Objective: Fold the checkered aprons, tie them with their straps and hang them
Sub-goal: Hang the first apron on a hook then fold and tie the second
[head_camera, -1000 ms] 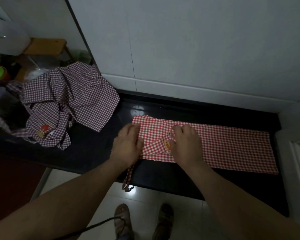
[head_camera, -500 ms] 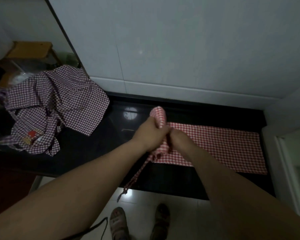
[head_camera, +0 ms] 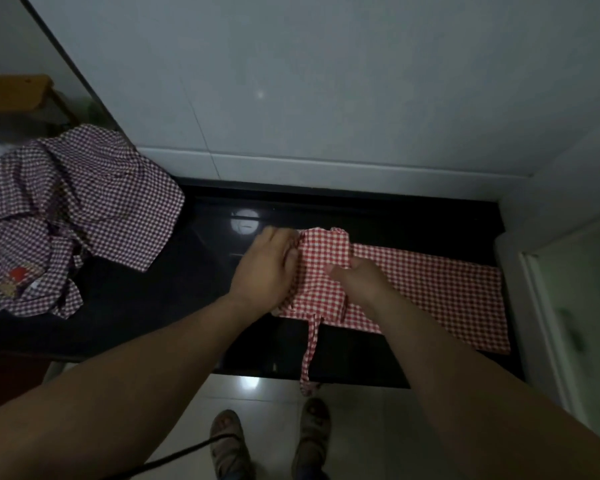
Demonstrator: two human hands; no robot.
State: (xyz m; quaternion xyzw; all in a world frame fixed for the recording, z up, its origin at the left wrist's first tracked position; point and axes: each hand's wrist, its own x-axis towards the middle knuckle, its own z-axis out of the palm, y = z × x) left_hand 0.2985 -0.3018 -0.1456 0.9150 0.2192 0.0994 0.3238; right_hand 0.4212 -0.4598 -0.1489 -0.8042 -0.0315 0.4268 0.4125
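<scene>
**Apron Fold: Hand and Cloth Positions**

Location of workpiece: the red checkered apron (head_camera: 426, 292) lies as a long, narrow band on the black counter (head_camera: 146, 299). It runs from the middle of the counter to the right end. Its left end is doubled back over the band and stands slightly raised. One strap (head_camera: 311, 351) hangs from the near edge of this fold, over the counter front, toward the tiled floor (head_camera: 368, 420).

Left hand (head_camera: 267, 271): positioned at the left edge of the fold. The fingers lie close together and reach along the far corner of the cloth. The thumb bears against the cloth, so the edge is pinched between thumb and fingers.

Right hand (head_camera: 359, 280): positioned on the fold, just right of its centre. The fingers are curled. The thumb tip presses on the cloth and pinches it against them.

Surroundings: a purple checkered apron (head_camera: 80, 209) lies in a crumpled heap at the left end of the counter, well apart from the red one. A white tiled wall (head_camera: 326, 98) stands behind the counter. Two sandalled feet (head_camera: 229, 445) and a dark cable (head_camera: 177, 457) show below.
</scene>
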